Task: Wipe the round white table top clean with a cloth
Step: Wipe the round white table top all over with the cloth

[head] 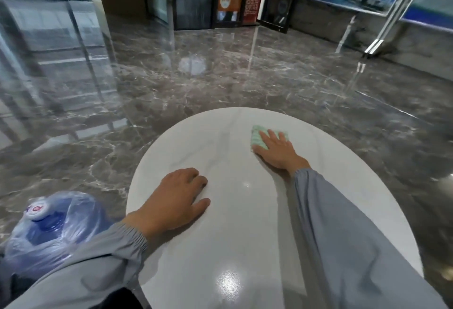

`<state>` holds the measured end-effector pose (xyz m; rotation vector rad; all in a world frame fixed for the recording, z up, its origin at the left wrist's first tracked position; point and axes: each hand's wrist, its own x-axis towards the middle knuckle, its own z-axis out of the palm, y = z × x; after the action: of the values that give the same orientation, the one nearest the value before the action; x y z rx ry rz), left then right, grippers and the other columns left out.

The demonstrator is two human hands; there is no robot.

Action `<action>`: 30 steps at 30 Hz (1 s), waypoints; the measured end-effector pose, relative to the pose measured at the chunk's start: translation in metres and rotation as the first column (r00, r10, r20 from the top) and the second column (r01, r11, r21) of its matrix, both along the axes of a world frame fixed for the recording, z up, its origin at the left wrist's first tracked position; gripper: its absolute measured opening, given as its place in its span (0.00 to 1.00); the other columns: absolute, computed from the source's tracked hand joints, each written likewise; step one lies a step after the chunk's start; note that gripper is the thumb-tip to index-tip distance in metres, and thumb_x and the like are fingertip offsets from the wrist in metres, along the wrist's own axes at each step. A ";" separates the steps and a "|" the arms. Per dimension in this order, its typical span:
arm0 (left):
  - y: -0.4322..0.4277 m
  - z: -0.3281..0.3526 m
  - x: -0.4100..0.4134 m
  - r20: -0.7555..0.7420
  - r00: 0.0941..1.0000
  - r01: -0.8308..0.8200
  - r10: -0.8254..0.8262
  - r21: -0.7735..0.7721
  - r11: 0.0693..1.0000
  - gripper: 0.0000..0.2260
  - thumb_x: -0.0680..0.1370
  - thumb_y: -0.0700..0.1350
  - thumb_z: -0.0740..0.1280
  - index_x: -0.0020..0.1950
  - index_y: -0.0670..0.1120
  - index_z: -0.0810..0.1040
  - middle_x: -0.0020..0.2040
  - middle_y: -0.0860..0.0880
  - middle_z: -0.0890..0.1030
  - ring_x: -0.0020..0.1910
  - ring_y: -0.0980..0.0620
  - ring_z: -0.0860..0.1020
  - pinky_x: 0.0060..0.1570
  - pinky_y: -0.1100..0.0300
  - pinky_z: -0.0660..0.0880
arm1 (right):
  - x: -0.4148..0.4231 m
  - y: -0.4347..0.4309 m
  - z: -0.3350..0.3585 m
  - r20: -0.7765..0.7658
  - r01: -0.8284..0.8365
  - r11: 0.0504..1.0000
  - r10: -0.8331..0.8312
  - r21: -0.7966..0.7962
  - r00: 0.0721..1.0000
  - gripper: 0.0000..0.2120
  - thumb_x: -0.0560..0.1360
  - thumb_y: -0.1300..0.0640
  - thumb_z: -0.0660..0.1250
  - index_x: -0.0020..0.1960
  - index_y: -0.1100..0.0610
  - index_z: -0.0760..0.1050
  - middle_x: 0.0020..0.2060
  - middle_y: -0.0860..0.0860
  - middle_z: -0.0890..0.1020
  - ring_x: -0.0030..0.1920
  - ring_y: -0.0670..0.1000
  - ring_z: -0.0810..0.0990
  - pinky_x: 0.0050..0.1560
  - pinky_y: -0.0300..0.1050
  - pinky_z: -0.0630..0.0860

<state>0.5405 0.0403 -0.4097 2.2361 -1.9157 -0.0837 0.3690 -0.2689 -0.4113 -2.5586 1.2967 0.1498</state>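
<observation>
The round white table top (245,230) fills the lower middle of the head view, glossy with faint grey veins. A folded pale green cloth (257,137) lies on its far right part. My right hand (277,149) presses flat on the cloth with fingers spread, covering most of it. My left hand (176,201) rests palm down on the bare table near the left edge, fingers slightly curled, holding nothing. Both arms wear grey sleeves.
A blue water jug (49,225) wrapped in clear plastic stands on the floor just left of the table. Glossy dark marble floor (196,83) stretches beyond. Glass panels stand at the left and right, with dark doors at the back.
</observation>
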 end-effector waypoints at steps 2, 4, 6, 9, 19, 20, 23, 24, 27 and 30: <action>-0.011 0.001 -0.019 0.010 0.993 -0.118 0.118 0.102 0.988 0.25 0.79 0.65 0.59 0.70 0.51 0.71 0.68 0.49 0.72 0.66 0.46 0.72 0.65 0.50 0.70 | -0.056 -0.014 0.002 -0.020 0.135 0.991 -0.135 0.012 0.991 0.36 0.80 0.30 0.49 0.83 0.41 0.44 0.83 0.47 0.44 0.82 0.59 0.41 0.79 0.60 0.44; -0.016 -0.001 -0.037 0.043 0.983 -0.184 0.179 0.181 0.966 0.26 0.80 0.66 0.58 0.69 0.50 0.68 0.69 0.47 0.69 0.70 0.44 0.68 0.66 0.46 0.69 | -0.109 -0.021 0.002 -0.027 0.252 0.967 -0.252 0.026 0.967 0.36 0.80 0.29 0.49 0.83 0.41 0.44 0.83 0.46 0.44 0.82 0.58 0.41 0.79 0.60 0.43; -0.019 -0.005 -0.054 0.071 0.980 -0.197 0.186 0.194 0.961 0.25 0.81 0.66 0.55 0.69 0.51 0.66 0.71 0.47 0.67 0.72 0.43 0.65 0.68 0.43 0.67 | -0.161 -0.025 0.004 -0.026 0.362 0.932 -0.362 0.009 0.932 0.37 0.80 0.29 0.50 0.83 0.42 0.45 0.83 0.46 0.45 0.82 0.59 0.41 0.79 0.60 0.43; -0.016 -0.012 -0.059 0.094 0.981 -0.187 0.172 0.182 0.965 0.24 0.82 0.65 0.52 0.73 0.52 0.63 0.76 0.45 0.63 0.76 0.43 0.61 0.70 0.39 0.64 | -0.218 -0.028 0.005 -0.041 0.464 0.886 -0.464 0.009 0.885 0.37 0.80 0.30 0.50 0.83 0.42 0.45 0.83 0.45 0.46 0.82 0.59 0.42 0.80 0.59 0.43; -0.015 -0.010 -0.060 0.073 0.982 -0.185 0.175 0.164 0.969 0.25 0.82 0.66 0.53 0.73 0.53 0.65 0.75 0.47 0.64 0.75 0.43 0.62 0.70 0.38 0.63 | -0.184 0.000 0.005 -0.063 0.443 0.896 -0.441 0.016 0.895 0.33 0.81 0.31 0.46 0.83 0.40 0.42 0.83 0.46 0.41 0.82 0.60 0.37 0.78 0.63 0.37; -0.015 -0.010 -0.061 0.070 0.982 -0.185 0.175 0.159 0.970 0.26 0.82 0.66 0.52 0.74 0.53 0.65 0.76 0.46 0.63 0.76 0.43 0.61 0.70 0.38 0.62 | -0.161 0.007 0.002 -0.053 0.375 0.927 -0.374 0.006 0.926 0.33 0.81 0.31 0.45 0.83 0.40 0.42 0.83 0.46 0.41 0.82 0.60 0.37 0.78 0.63 0.36; -0.011 -0.006 -0.059 0.042 0.988 -0.156 0.151 0.162 0.974 0.28 0.82 0.67 0.51 0.77 0.53 0.63 0.80 0.46 0.61 0.79 0.43 0.59 0.73 0.39 0.60 | -0.076 0.048 -0.002 -0.040 0.132 0.991 -0.132 0.000 0.990 0.33 0.82 0.32 0.44 0.83 0.40 0.42 0.83 0.47 0.40 0.81 0.61 0.36 0.78 0.63 0.37; -0.008 -0.003 -0.057 0.033 0.991 -0.133 0.130 0.162 0.978 0.29 0.81 0.68 0.51 0.76 0.53 0.65 0.80 0.46 0.62 0.79 0.44 0.60 0.73 0.41 0.61 | -0.048 0.064 -0.003 -0.040 0.058 0.998 -0.057 0.000 0.998 0.33 0.82 0.32 0.44 0.83 0.41 0.41 0.83 0.47 0.40 0.81 0.61 0.35 0.78 0.63 0.36; 0.014 0.006 -0.043 0.016 0.994 -0.108 0.107 0.113 0.988 0.26 0.79 0.66 0.56 0.71 0.53 0.74 0.76 0.50 0.71 0.74 0.47 0.70 0.65 0.47 0.70 | 0.030 0.122 -0.005 -0.027 -0.144 0.990 0.144 0.013 0.989 0.34 0.82 0.31 0.45 0.83 0.40 0.40 0.83 0.46 0.38 0.81 0.60 0.33 0.77 0.63 0.33; 0.047 0.009 -0.019 -0.010 0.981 -0.192 0.192 -0.009 0.981 0.13 0.79 0.56 0.64 0.58 0.52 0.82 0.61 0.50 0.80 0.59 0.46 0.79 0.49 0.52 0.75 | 0.095 0.190 -0.010 -0.016 -0.337 0.942 0.337 -0.002 0.941 0.31 0.83 0.34 0.44 0.83 0.41 0.41 0.83 0.48 0.38 0.80 0.60 0.32 0.77 0.64 0.32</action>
<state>0.5212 0.0871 -0.4005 2.3954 -1.6817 -0.0556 0.4644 -0.0788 -0.4212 -2.7677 0.8514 0.2328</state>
